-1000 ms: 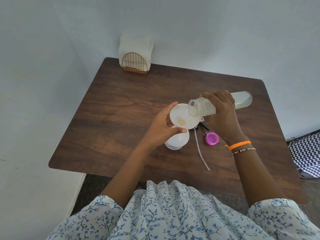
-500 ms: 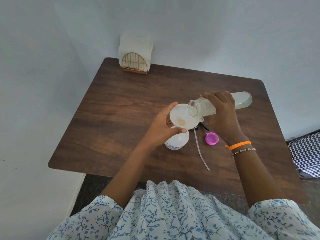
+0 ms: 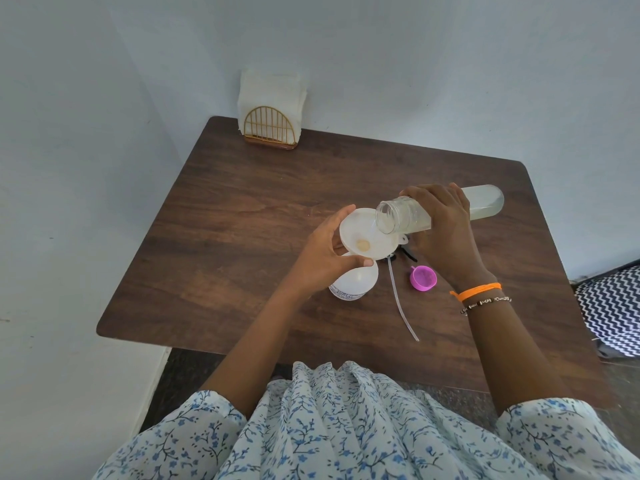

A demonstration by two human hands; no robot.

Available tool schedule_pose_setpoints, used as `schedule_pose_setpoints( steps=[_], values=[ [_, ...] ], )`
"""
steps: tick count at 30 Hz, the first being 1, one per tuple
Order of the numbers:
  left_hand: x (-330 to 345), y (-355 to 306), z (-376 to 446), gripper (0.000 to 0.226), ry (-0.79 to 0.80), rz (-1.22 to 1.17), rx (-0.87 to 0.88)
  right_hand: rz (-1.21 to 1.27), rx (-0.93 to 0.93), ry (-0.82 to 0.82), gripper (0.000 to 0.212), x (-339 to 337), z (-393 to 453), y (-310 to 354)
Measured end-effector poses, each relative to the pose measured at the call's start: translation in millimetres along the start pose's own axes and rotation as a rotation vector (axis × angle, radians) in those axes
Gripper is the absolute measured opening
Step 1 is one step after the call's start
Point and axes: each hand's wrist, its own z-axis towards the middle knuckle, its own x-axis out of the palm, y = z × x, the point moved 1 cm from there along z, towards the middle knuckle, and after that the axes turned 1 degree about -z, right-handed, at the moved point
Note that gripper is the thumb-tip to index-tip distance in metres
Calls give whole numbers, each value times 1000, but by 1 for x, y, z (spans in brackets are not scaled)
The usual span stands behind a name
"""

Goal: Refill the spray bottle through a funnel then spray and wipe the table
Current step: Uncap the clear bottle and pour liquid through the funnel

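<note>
The white spray bottle (image 3: pixel 353 284) stood mid-table under a white funnel (image 3: pixel 367 233). Your left hand (image 3: pixel 325 254) pinched the funnel rim to steady it; your right hand (image 3: pixel 446 230) gripped a tilted clear bottle (image 3: pixel 433 213), mouth over the funnel, pouring.

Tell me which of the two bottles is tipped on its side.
The clear refill bottle in the right hand, mouth over the white funnel. The white spray bottle stands upright beneath the funnel.

Soft even daylight, faint shadows, sharp centre, wide-angle bending at edges.
</note>
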Motion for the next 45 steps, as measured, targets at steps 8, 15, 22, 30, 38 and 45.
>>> schedule_pose_setpoints(
  steps=[8,15,22,30,38,45],
  values=[
    [0,0,0,89,1,-5,5,-6,7,-4,57,1,0,0],
    [0,0,0,89,0,4,8,-15,2,2,58,1,0,-1],
    [0,1,0,89,1,-2,1,-25,-2,-6,57,2,0,-1],
    [0,1,1,90,3,-6,2,-27,2,0,59,1,0,-1],
    [0,1,1,90,8,-9,3,-23,-12,-5,60,1,0,-1],
    [0,0,0,90,6,2,5,-48,-1,5,62,0,0,-1]
  ],
)
